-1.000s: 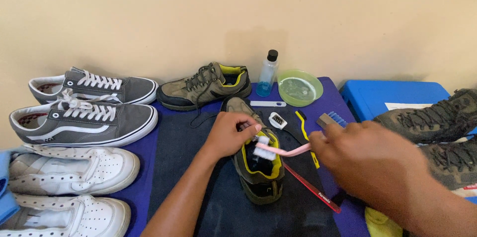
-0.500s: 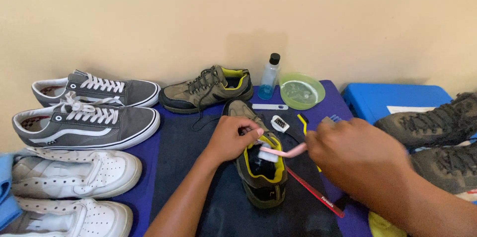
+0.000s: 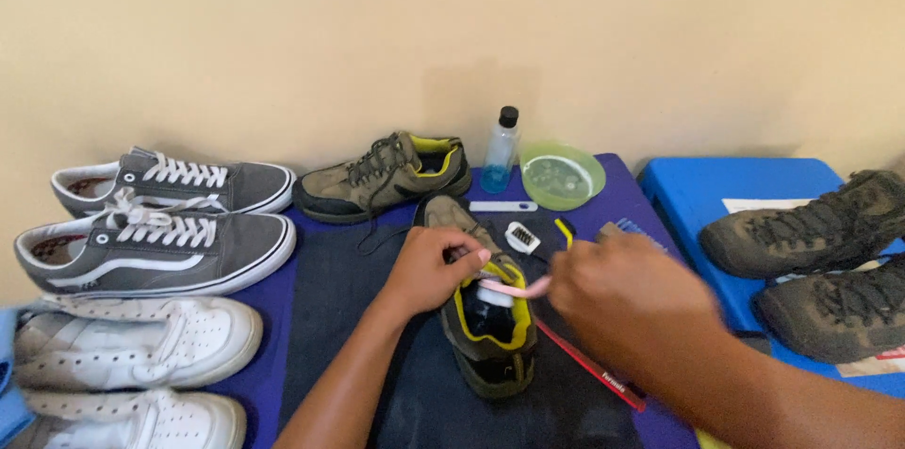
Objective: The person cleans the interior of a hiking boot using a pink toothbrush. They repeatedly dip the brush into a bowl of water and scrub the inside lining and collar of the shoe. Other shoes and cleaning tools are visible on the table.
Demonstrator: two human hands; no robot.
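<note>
An olive shoe [image 3: 485, 336] is gripped by the left hand [image 3: 436, 267]. A pink toothbrush [image 3: 514, 288] is pinched in the right hand [image 3: 627, 293] over its opening. A green bowl [image 3: 563, 176] is seen behind.

Your left hand [image 3: 429, 270] and right hand [image 3: 627, 289] are both bare, with no gloves, rings or watch showing. Your forearms are bare too, uncovered right down to the bottom edge of the view, where no sleeve appears.
</note>
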